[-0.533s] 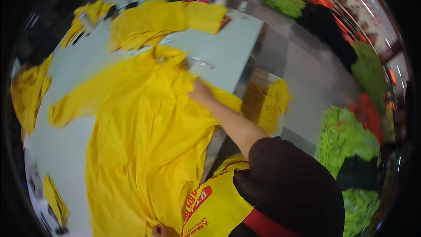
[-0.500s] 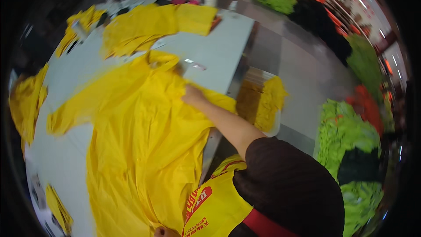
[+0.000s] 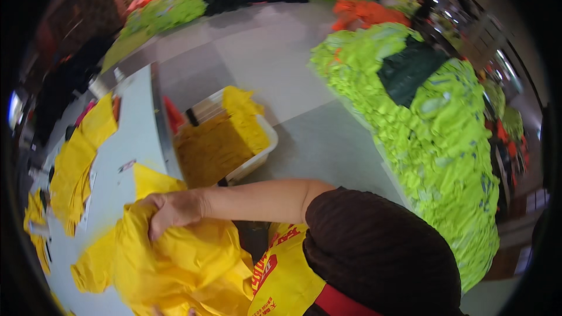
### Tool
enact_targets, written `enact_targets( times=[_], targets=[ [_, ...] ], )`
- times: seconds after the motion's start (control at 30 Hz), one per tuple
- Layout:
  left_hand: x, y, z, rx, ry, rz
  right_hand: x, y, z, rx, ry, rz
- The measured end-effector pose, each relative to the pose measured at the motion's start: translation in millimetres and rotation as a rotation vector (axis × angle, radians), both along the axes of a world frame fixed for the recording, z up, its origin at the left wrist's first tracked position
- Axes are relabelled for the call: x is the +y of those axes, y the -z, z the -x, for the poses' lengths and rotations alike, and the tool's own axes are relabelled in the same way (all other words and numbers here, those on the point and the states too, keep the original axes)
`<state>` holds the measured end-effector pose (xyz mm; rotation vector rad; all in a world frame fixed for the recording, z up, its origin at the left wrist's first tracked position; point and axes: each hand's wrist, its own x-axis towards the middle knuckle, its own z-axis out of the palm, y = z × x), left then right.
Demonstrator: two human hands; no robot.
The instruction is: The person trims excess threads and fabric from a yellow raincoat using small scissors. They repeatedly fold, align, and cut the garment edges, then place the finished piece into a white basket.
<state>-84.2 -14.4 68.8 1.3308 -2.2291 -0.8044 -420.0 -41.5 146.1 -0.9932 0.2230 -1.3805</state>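
A thin yellow long-sleeved garment [image 3: 181, 257] lies bunched over the near edge of the table, one sleeve stretching to the left. My right hand [image 3: 175, 212] has its fingers curled into the upper part of the cloth and is closed on it. At the bottom edge of the picture, only a few fingertips of my left hand [image 3: 157, 311] show against the garment. The rest of that hand is hidden, so its grip cannot be seen.
The pale table [image 3: 134, 111] bears more folded yellow pieces [image 3: 82, 164] at its left. A white bin [image 3: 257, 161] holding yellow cloth stands on the floor beside it. To the right spreads a large heap of lime-green garments [image 3: 415, 158] with a dark green cloth [image 3: 410, 70] on top.
The view has swung to the right, bringing the bin and green heap nearer the middle. The garment, spread along the table before, is now gathered up, with my right hand still gripping it.
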Motion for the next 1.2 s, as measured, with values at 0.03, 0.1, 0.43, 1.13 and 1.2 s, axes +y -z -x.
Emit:
enact_targets(
  times=[0.03,0.1,0.43,1.13,1.2],
  targets=[
    [-7.6,-32.3,39.9,0.231,0.078,0.477,20.1,-14.1,4.0,-0.011,-0.007,0.062],
    [-17.9,-61.3,89.9,0.391,0.107,0.602,49.9,-45.8,2.1,-0.120,-0.058,0.084],
    [25.0,-110.2,284.5,0.691,0.409,0.407,90.3,-78.8,36.1,0.007,-0.551,0.173],
    [195.2,-95.1,529.7,0.390,0.778,-0.192,311.3,72.6,266.2,0.562,1.022,-0.308],
    [184.7,-75.6,545.2,0.224,0.856,-0.149,326.5,63.3,263.6,0.129,0.895,-0.545]
  ],
)
